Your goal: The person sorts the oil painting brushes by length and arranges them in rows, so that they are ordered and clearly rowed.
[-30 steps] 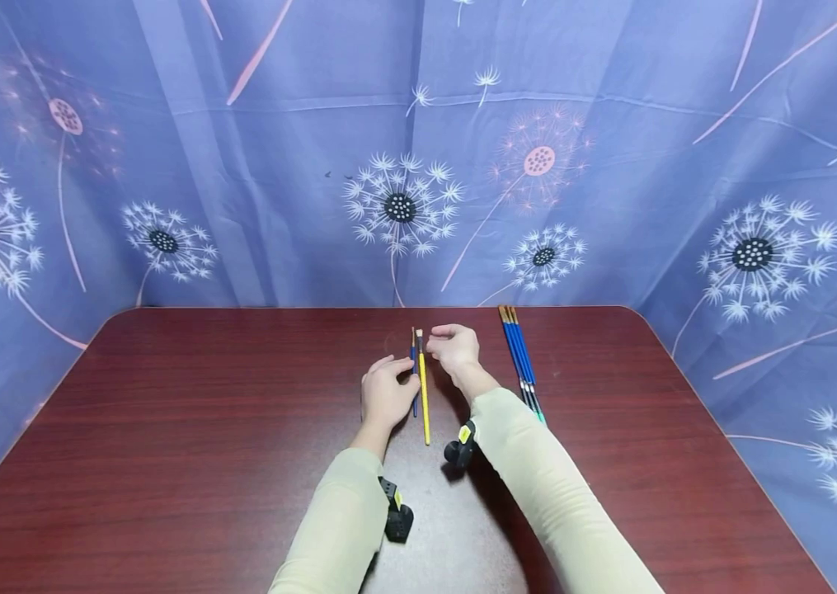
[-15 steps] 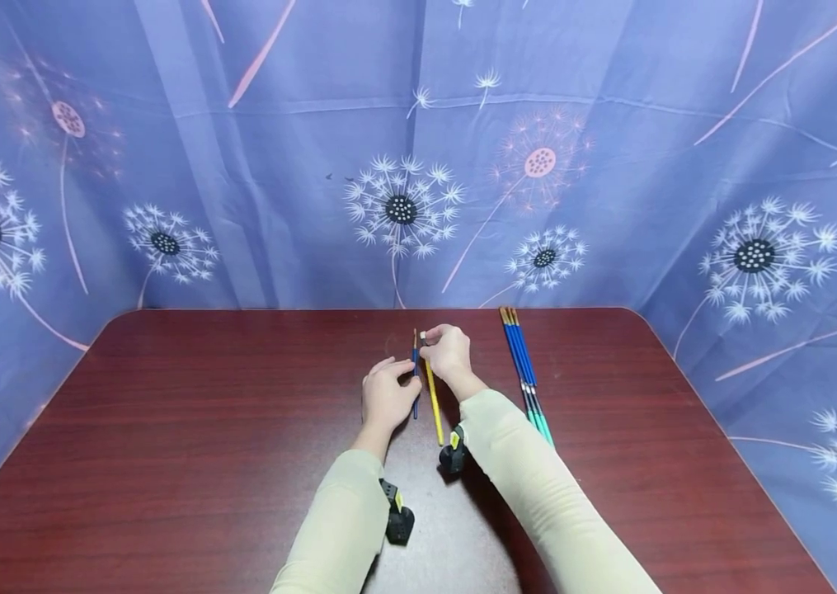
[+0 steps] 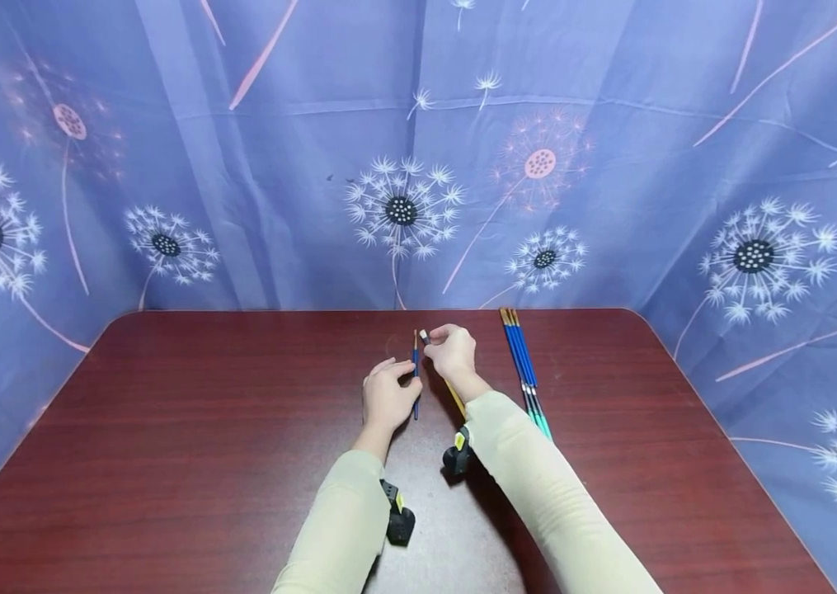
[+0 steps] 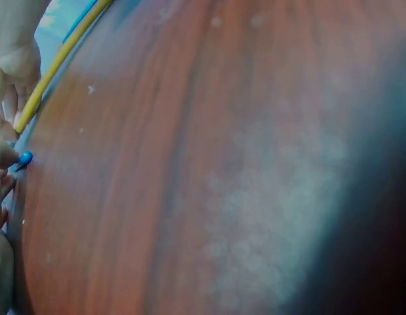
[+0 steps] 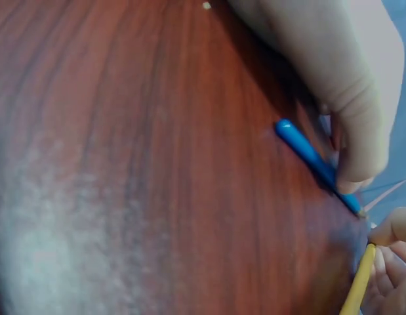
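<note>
My right hand [image 3: 453, 351] pinches a yellow paintbrush [image 3: 456, 398] near its ferrule, the pale bristles showing just past the fingertips. The brush slants down to the right, and its lower end is hidden by the forearm in the head view. To the left, my left hand [image 3: 388, 397] holds a thin blue paintbrush [image 5: 306, 152] between thumb and fingers. That brush lies on the table with its brown bristles pointing to the far edge. In the left wrist view, its rounded blue tip [image 4: 25, 157] peeks out beside the fingers.
Right of the right hand, blue-handled paintbrushes [image 3: 519, 351] lie side by side, bristles at the far edge. Green-handled brushes [image 3: 539, 419] lie just below them, partly behind the right sleeve. A blue dandelion-print curtain [image 3: 299, 181] surrounds the dark red wooden table [image 3: 188, 437].
My right hand has moved onto the yellow paintbrush and taken hold of it. The brush's lower end has swung to the right, away from the blue one. My left hand has stayed put.
</note>
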Motion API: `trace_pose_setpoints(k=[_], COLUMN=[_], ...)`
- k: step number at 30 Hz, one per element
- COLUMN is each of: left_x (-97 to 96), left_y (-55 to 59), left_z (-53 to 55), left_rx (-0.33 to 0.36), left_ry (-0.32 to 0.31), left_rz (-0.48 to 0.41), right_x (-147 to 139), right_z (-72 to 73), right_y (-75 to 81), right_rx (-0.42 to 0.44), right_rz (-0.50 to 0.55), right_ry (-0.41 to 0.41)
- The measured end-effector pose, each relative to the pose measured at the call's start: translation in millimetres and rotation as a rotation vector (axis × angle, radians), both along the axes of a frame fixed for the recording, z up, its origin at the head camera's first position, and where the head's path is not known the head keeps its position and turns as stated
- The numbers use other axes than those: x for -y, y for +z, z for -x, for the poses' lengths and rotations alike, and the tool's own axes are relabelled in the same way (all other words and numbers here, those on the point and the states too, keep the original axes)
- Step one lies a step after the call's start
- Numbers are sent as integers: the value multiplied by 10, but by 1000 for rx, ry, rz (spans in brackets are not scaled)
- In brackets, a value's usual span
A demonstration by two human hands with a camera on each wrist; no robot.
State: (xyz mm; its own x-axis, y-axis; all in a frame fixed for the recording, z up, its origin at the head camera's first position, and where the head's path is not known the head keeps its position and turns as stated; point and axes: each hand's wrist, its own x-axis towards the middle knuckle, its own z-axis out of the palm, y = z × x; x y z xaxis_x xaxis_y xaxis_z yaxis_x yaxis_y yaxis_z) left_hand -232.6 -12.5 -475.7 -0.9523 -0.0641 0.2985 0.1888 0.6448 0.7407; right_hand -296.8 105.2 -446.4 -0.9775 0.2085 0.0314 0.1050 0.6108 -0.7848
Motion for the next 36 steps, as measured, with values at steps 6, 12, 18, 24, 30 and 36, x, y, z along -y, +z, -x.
trace_pose_setpoints(k=[6, 12, 18, 24, 30, 36], left_x=[-13, 5, -3, -22, -19, -22], left_y=[-7, 2, -9, 2, -1, -14], left_z=[-9, 2, -16, -35, -32, -9], left_rx=[4, 21, 13, 22, 31, 31], left_ry=[8, 10, 19, 10, 12, 13], left_rz=[5, -15, -15, -21, -19, -7], right_x=[-90, -164, -275, -413, -571, -739], right_z=[-32, -58, -93, -141, -171, -210], right_y=[77, 192, 254, 298, 369, 426], right_rx=[-22, 32, 56, 39, 57, 56], right_rz=[103, 239, 310, 393, 450, 502], right_ry=[-12, -18, -29, -21, -16, -28])
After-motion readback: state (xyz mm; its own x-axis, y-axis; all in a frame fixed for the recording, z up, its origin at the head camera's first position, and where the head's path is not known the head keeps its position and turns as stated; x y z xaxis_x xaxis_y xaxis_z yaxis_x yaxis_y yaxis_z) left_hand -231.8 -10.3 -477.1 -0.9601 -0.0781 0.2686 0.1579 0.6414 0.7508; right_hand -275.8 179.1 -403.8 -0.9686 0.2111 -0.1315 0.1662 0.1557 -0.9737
